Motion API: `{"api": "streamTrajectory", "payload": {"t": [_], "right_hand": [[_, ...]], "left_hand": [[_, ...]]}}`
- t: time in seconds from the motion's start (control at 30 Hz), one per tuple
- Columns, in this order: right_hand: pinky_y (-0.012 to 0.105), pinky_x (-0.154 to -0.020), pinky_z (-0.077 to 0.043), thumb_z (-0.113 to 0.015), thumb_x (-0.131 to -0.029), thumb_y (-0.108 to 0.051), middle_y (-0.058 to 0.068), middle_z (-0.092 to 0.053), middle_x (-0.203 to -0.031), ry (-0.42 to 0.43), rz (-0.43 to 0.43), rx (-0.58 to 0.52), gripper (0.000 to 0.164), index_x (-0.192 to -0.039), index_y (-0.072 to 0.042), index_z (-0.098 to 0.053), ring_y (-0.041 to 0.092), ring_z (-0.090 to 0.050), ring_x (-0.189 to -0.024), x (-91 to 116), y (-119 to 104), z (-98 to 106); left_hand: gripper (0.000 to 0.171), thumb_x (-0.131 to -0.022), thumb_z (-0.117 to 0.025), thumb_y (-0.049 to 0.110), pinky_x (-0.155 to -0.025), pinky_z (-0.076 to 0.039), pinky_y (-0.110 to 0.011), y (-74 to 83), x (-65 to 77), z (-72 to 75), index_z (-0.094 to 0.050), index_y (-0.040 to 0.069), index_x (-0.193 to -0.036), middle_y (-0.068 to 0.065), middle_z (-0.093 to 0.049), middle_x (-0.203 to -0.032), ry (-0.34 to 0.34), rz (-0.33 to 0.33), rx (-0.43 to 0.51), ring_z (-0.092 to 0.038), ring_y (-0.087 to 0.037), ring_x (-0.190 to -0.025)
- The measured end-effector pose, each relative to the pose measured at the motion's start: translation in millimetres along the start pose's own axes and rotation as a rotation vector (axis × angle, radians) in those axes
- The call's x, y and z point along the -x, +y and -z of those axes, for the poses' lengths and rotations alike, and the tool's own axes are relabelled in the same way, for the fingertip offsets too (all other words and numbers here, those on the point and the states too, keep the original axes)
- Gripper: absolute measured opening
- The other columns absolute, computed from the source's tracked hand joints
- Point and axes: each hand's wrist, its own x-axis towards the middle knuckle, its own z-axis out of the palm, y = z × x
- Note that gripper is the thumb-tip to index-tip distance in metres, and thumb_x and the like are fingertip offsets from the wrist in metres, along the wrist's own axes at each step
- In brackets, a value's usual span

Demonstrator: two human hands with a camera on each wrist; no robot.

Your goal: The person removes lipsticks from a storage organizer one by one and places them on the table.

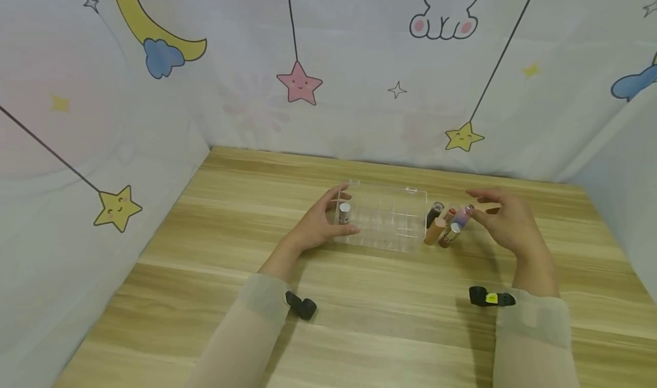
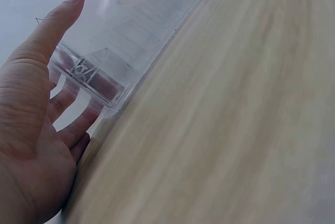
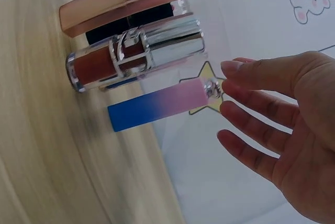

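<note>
A clear divided box stands on the table, with a silver-capped lip gloss tube in its left-end compartment. My left hand holds that end, thumb along the front and fingers behind; some fingers show through the clear plastic. To the box's right, several lip tubes stand upright: a rose-gold one, a silver-capped lip gloss, a dark one and a pink-to-blue lipstick. At the lipstick's silver knob, my right hand has its fingers apart; whether they touch it I cannot tell.
Wood-grain table surrounds the box and tubes. A printed white curtain hangs along the table's back and sides. A small black camera sits on each wrist.
</note>
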Motion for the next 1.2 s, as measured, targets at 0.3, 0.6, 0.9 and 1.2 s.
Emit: {"api": "streamTrajectory", "payload": {"t": [0.3, 0.6, 0.9, 1.2], "right_hand": [[0.059, -0.094, -0.051, -0.071, -0.099, -0.017, 0.019, -0.061, -0.140, 0.099, 0.117, 0.025, 0.039, -0.137, -0.010, -0.067, 0.043, -0.058, -0.123, 2, -28, 0], [0.060, -0.096, -0.052, -0.073, -0.096, -0.011, 0.019, -0.064, -0.136, 0.100, 0.224, 0.038, 0.036, -0.132, -0.006, -0.070, 0.042, -0.059, -0.123, 3, -59, -7], [0.056, -0.088, -0.052, -0.075, -0.094, -0.011, 0.017, -0.067, -0.132, 0.099, 0.310, 0.047, 0.035, -0.129, -0.006, -0.072, 0.037, -0.062, -0.114, 2, -77, -16], [0.052, -0.086, -0.054, -0.076, -0.095, -0.012, 0.013, -0.069, -0.125, 0.064, 0.344, 0.013, 0.032, -0.127, -0.007, -0.073, 0.032, -0.064, -0.107, 0, -91, -31]], "left_hand": [[0.101, -0.082, -0.090, 0.035, -0.122, -0.029, -0.064, -1.1, 0.0, -0.3, -0.028, 0.036, -0.162, 0.006, -0.047, -0.156, 0.002, -0.002, -0.003, -0.038, -0.025, -0.151], [0.103, -0.081, -0.090, 0.040, -0.121, -0.030, -0.064, -2.4, 0.2, -1.2, -0.028, 0.037, -0.162, 0.007, -0.047, -0.154, 0.007, -0.003, 0.003, -0.039, -0.025, -0.151], [0.102, -0.082, -0.090, 0.033, -0.121, -0.030, -0.063, -0.8, 0.2, -0.7, -0.028, 0.037, -0.162, 0.006, -0.047, -0.155, 0.002, -0.002, 0.011, -0.040, -0.024, -0.151], [0.103, -0.083, -0.090, 0.028, -0.122, -0.027, -0.064, -1.1, -0.2, -0.5, -0.026, 0.034, -0.164, 0.004, -0.046, -0.157, -0.005, -0.001, 0.022, -0.039, -0.026, -0.152]]}}
